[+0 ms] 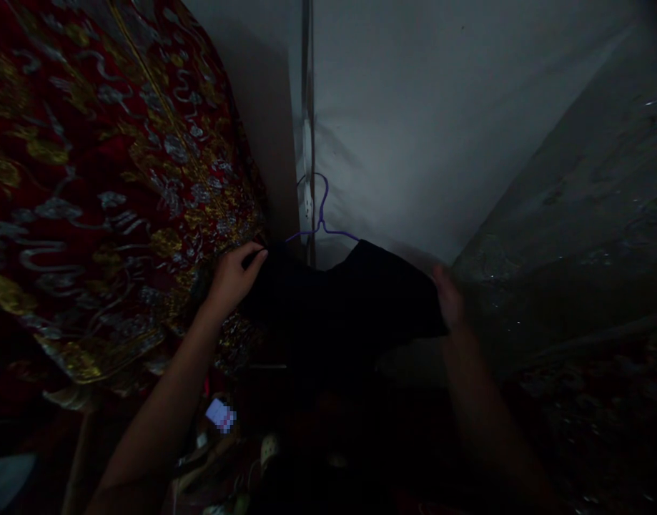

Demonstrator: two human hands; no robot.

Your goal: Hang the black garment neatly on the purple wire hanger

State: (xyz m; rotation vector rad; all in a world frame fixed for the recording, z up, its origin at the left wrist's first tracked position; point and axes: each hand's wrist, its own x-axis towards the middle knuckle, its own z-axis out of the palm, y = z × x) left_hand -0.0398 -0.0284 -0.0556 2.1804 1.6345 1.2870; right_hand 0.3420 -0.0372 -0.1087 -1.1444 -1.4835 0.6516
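A black short-sleeved top [339,307] hangs on a thin purple hanger [322,223] in front of the wall. The hanger's hook rises by a narrow vertical strip, and what it hangs from is hard to make out. My left hand [239,272] pinches the top's left shoulder between thumb and fingers. At the end of the right sleeve is my right hand [449,297], its fingers closed on the black cloth and partly hidden behind it. The lower part of the top melts into the dark.
Red cloth with gold and silver embroidery [161,164] fills the left side. A pale wall [403,129] stands behind. At right hangs a sheet of what looks like clear plastic [564,236]. Low on the left are a small white label [219,415] and dim clutter.
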